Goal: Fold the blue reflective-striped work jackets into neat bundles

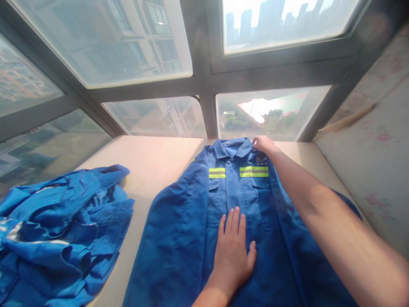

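A blue work jacket (pixel 243 204) with yellow-green reflective strips lies front up on the pale ledge, its collar toward the window and its sleeves spread to both sides. On the middle of its front my left hand (pixel 232 247) rests flat, fingers stretched out. My right hand (pixel 264 144) is at the jacket's shoulder beside the collar, at the right, with its fingers closed on the cloth there. The fingertips of that hand are partly hidden. White lettering shows on the chest just below it.
To the left, a crumpled pile of blue clothing (pixel 70 230) lies on the ledge (pixel 147 160). Grey-framed windows (pixel 201 51) rise at the back and left. A flower-patterned cloth (pixel 367 166) hangs along the right side.
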The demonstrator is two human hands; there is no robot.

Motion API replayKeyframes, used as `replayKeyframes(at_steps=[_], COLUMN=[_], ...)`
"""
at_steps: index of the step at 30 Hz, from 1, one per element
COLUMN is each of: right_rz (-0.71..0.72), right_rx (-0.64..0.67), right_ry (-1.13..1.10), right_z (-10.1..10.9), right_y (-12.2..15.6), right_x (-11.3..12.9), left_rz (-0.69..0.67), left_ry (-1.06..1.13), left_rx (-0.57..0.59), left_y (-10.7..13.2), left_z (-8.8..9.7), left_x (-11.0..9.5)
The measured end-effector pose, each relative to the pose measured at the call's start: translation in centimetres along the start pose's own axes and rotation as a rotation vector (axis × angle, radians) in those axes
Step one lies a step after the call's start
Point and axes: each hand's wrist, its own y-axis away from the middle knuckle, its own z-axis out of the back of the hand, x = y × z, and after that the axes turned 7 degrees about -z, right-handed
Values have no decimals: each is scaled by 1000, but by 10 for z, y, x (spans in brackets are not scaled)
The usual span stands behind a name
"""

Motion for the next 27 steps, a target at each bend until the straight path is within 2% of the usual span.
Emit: replayKeyframes(at_steps=[9,16,20,23,25,27], right_rz=[-33,-64,-63,0,75,203], right_rx=[-46,-95,-159,-195,-241,-256], right_ry=[-26,8,-26,-40,-52,-46], right_z=[-9,-12,-1,9,15,16], right_y=[-16,-8,6,27,45,66], right_x=[4,18,14,12,22,46], left_rz=[7,26,31,36,39,43], left_ry=[21,42,51,45,46,53], left_rx=[2,7,2,-12,-24,-30], left_y=[0,-1,-1,-1,-1,-1], left_z=[2,6,7,7,7,7], left_x=[-1,-3,-4,-5,-5,-6])
